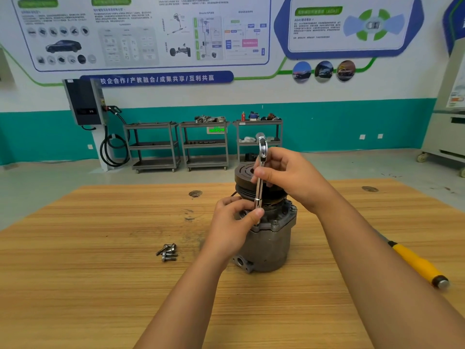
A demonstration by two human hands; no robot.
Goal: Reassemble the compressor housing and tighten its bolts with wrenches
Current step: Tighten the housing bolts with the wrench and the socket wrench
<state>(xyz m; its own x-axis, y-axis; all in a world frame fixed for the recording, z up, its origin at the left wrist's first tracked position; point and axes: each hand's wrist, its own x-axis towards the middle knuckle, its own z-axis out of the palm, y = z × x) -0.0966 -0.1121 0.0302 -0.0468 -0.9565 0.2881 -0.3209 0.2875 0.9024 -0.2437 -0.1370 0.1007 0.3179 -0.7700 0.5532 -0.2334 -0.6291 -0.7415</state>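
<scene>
The compressor [266, 243] is standing upright mid-bench [100, 248], toward the far edge. It is cast metal, so probably heavy and rigid, and best steadied by its body. The right hand [289, 177] is gripping the upright wrench [259, 187] by its shank, while the left hand [234, 222] is pinching its lower end at the flange. Loose bolts [168, 252] are lying nearby.

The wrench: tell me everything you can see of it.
The wrench is slim, shiny silver metal, with a ring-shaped end uppermost. It stands nearly upright, its lower end down at the bolted flange of the compressor, though that tip is hidden. The right hand grips its shaft near the middle; the left hand pinches its lower part.
</scene>
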